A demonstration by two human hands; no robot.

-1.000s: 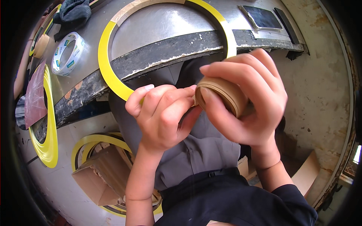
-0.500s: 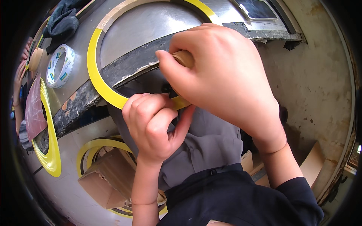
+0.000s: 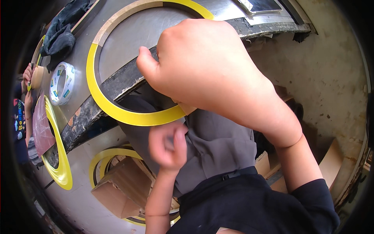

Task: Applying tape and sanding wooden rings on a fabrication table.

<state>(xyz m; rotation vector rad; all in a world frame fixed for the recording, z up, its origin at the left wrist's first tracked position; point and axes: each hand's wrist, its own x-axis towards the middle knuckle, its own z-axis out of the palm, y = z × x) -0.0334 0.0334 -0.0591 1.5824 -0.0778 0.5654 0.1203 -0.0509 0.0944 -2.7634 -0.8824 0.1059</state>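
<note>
A large flat yellow ring reaches from the metal table top out over my lap, with brown paper tape covering its upper left stretch. My right hand is closed above the ring's right side and hides that part. The roll of brown tape seen in its grip in the earlier frame is now covered by the hand. A short piece of brown tape shows on the ring at the lower right, beneath this hand. Just below the ring, my left hand is blurred, fingers curled and thumb apart, with nothing visible between them.
On the table stand a white tape roll and a dark cloth. Stacked yellow rings overhang its left edge, beside a co-worker's hands. A tablet-like device lies at the back right. A cardboard box with more rings sits below.
My left hand has let go of the ring and dropped slightly lower. My right hand has shifted left and turned over the tape roll. The ring has moved a little left.
</note>
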